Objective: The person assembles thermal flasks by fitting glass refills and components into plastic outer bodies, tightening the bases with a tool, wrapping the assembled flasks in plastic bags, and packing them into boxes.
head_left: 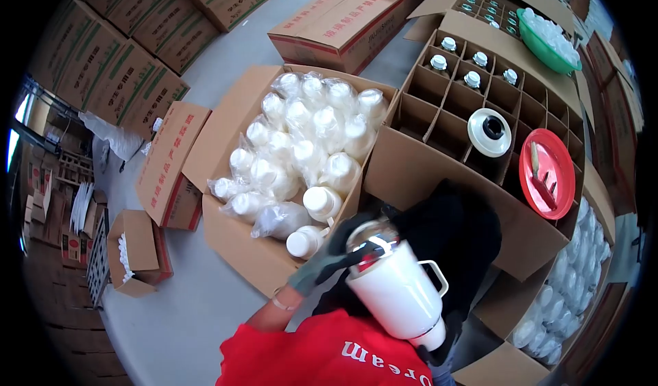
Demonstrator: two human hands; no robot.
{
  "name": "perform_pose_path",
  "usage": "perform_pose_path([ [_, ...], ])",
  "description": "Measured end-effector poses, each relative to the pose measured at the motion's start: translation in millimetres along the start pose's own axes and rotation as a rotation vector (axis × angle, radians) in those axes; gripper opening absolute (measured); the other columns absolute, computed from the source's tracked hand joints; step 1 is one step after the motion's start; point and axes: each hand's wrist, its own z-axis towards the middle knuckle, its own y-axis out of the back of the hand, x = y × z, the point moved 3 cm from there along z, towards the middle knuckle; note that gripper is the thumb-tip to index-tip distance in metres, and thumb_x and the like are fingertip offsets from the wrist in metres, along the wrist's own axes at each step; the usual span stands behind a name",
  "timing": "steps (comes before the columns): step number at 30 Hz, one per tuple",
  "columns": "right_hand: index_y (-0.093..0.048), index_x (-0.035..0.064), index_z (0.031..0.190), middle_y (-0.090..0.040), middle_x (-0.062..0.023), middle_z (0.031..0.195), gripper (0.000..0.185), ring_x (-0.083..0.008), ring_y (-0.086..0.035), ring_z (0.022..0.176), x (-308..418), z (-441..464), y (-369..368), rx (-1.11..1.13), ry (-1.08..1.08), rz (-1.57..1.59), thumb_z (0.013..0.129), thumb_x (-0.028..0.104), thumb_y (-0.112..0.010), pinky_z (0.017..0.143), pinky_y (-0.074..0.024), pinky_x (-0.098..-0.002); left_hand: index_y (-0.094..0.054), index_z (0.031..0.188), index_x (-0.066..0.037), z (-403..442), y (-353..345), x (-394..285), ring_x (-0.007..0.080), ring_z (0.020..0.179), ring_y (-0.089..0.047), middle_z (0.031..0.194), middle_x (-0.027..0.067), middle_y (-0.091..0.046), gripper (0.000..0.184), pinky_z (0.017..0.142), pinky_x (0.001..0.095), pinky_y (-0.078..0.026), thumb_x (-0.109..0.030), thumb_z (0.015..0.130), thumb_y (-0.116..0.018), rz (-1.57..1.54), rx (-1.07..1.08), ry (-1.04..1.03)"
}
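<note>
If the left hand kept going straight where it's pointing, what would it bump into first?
Probably the shiny silver, rounded piece at the end of the white, handled jug. The dark-gloved left hand looks right up against it, though exact contact is hard to tell.

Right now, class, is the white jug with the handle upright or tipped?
Tipped: the white jug slants, its narrow end toward the picture's lower right and its wide end at the left hand.

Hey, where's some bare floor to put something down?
Bare floor shows between the small open box and the bottle box, and farther up, between the stacked cartons and the long closed carton. The bottle box is crowded with white bottles, up to its corner by the left hand.
</note>
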Motion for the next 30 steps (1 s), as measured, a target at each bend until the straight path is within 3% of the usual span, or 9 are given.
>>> perform_pose_path([
  [2,-0.026,0.0000,0.148,-0.040,-0.0211,0.144,0.099,-0.0365,-0.041,0.132,3.1,-0.8,-11.4,0.047,0.049,-0.078,0.072,0.034,-0.079,0.110,-0.0336,-0.0465,-0.037,0.144,0.000,-37.1,9.8,20.3,0.0232,0.134,-0.040,0.142,0.0145,-0.045,0.076,0.113,0.0362,-0.030,-0.041,0.088,-0.068,-0.194,0.065,0.008],
  [4,-0.027,-0.0002,0.148,-0.042,-0.0217,0.142,0.099,-0.0380,-0.044,0.129,18.5,-0.3,-27.5,0.096,0.084,-0.156,0.071,0.033,-0.080,0.108,-0.0362,-0.0476,-0.040,0.142,0.000,-65.8,24.6,62.1,0.0244,0.136,-0.039,0.143,0.0152,-0.044,0.067,0.114,0.0363,-0.030,-0.034,0.091,-0.065,0.107,-0.035,0.001],
  [5,-0.043,0.0012,0.135,-0.050,-0.0222,0.126,0.090,-0.0393,-0.051,0.116,26.9,11.2,-30.1,-0.001,0.074,-0.088,0.063,0.030,-0.089,0.096,-0.0438,-0.0491,-0.041,0.142,0.000,-79.9,32.1,82.9,0.0250,0.137,-0.038,0.144,0.0155,-0.043,0.062,0.114,0.0364,-0.030,-0.031,0.093,-0.063,0.255,-0.085,0.009],
  [6,-0.047,0.0008,0.133,-0.051,-0.0223,0.126,0.087,-0.0419,-0.051,0.116,68.6,50.2,-20.9,0.246,0.153,-0.216,0.062,0.028,-0.089,0.096,-0.0440,-0.0500,-0.042,0.142,0.000,-79.6,39.8,96.6,0.0262,0.135,-0.041,0.144,0.0161,-0.045,0.060,0.113,0.0365,-0.032,-0.023,0.091,-0.065,0.352,-0.087,-0.004],
  [10,-0.052,0.0056,0.131,-0.049,-0.0226,0.130,0.085,-0.0422,-0.051,0.118,89.6,71.2,-1.3,0.141,0.568,-0.392,0.059,0.029,-0.091,0.096,-0.0452,-0.0481,-0.044,0.140,-0.002,-64.9,63.9,153.1,0.0267,0.130,-0.048,0.138,0.0164,-0.052,0.061,0.108,0.0370,-0.039,-0.007,0.086,-0.070,0.624,-0.015,-0.114],
  [13,-0.050,0.0057,0.134,-0.045,-0.0222,0.137,0.088,-0.0401,-0.048,0.123,72.0,55.4,21.5,-0.003,0.409,-0.149,0.060,0.031,-0.091,0.100,-0.0430,-0.0470,-0.044,0.141,-0.004,-52.7,70.8,157.0,0.0262,0.131,-0.046,0.141,0.0145,-0.050,0.063,0.111,0.0382,-0.036,-0.013,0.085,-0.072,0.644,0.039,-0.091],
  [16,-0.046,0.0045,0.137,-0.042,-0.0224,0.140,0.091,-0.0396,-0.045,0.128,58.7,61.1,16.4,0.220,0.277,-0.186,0.062,0.028,-0.091,0.104,-0.0405,-0.0471,-0.043,0.142,-0.005,-43.2,76.5,158.8,0.0261,0.133,-0.044,0.142,0.0136,-0.049,0.064,0.112,0.0385,-0.034,-0.016,0.085,-0.071,0.685,0.108,-0.102],
  [23,-0.045,0.0022,0.137,-0.051,-0.0175,0.136,0.087,-0.0331,-0.049,0.127,105.7,149.4,-33.0,0.387,0.531,0.119,0.068,0.033,-0.087,0.108,-0.0386,-0.0407,-0.042,0.145,-0.009,-15.1,103.0,147.9,0.0260,0.136,-0.040,0.146,0.0113,-0.046,0.067,0.115,0.0391,-0.029,-0.025,0.086,-0.071,0.812,0.342,-0.141],
  [30,-0.051,0.0038,0.132,-0.057,-0.0154,0.124,0.079,-0.0308,-0.057,0.116,110.4,166.8,-31.6,0.130,0.458,0.087,0.067,0.032,-0.087,0.100,-0.0454,-0.0381,-0.042,0.144,-0.008,-23.3,79.5,155.9,0.0262,0.135,-0.042,0.145,0.0115,-0.047,0.065,0.114,0.0391,-0.030,-0.024,0.087,-0.071,0.796,0.238,-0.113],
])
